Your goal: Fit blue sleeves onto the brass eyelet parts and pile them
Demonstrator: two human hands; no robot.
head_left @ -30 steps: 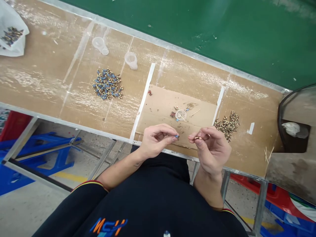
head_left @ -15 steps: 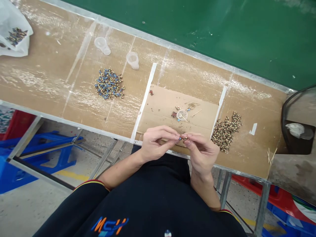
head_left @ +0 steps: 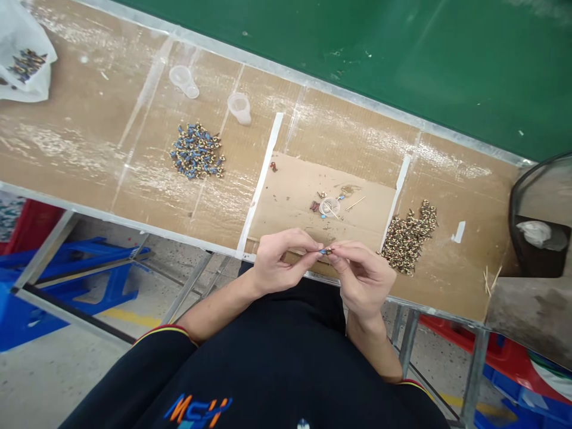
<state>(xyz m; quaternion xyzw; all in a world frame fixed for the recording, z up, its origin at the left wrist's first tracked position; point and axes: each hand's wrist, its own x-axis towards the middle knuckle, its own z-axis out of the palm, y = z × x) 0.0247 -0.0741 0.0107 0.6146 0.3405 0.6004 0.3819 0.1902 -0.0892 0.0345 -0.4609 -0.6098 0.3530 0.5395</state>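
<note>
Right hand (head_left: 366,279) had come in beside the left hand (head_left: 277,261) since the earlier frame, fingertips nearly together.
Slip risk, I judged: the blue piece (head_left: 322,252), pinched in the left grip near the table's (head_left: 447,280) front edge, could drop if that hold slackened. Right grip pinched a brassy piece (head_left: 330,251) just beside it. Both hands angled inward, thumbs body-side.

"M…H" logo (head_left: 198,410) on dark shirt (head_left: 268,363)
</note>
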